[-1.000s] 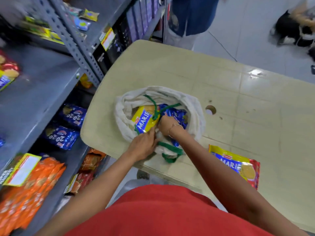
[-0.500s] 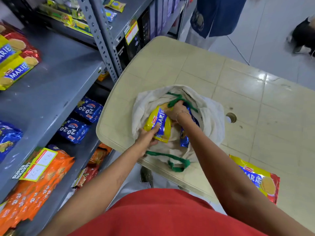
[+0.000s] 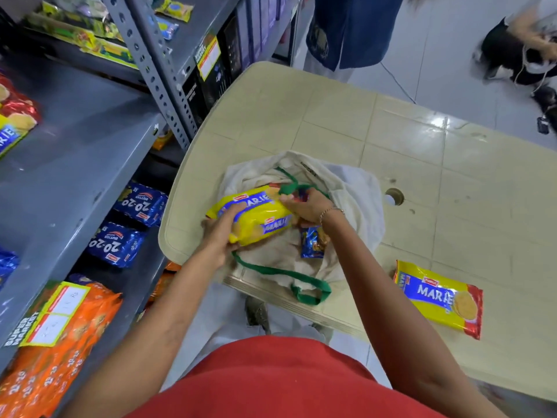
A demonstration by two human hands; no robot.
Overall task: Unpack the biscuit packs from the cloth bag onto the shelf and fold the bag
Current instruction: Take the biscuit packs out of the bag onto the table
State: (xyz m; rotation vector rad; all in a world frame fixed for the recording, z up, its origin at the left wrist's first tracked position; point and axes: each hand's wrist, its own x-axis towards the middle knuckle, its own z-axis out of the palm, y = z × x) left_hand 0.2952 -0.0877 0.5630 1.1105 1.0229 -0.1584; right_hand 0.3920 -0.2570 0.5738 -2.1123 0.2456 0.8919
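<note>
A white cloth bag [image 3: 355, 188] with green handles lies open on the beige table [image 3: 376, 122], near its left front corner. My left hand [image 3: 218, 236] grips the near end of a yellow Marie biscuit pack [image 3: 256, 217], which lies across the bag's mouth. At the pack's far end rests my right hand [image 3: 307, 206], fingers on the pack beside a green handle. A small blue pack [image 3: 312, 244] shows inside the bag under my right wrist. Another Marie pack [image 3: 438, 298] lies on the table to the right.
A grey metal shelf unit [image 3: 75, 152] stands to the left, holding Marie packs [image 3: 12, 122] at its far edge. Blue 20-20 packs [image 3: 126, 230] and orange packs [image 3: 57, 342] fill lower shelves. A person in blue [image 3: 349, 28] stands beyond the table.
The yellow Marie pack has come up from inside the bag and now lies sideways across its mouth. My left hand has shifted left with it; my right hand stays at its far end.
</note>
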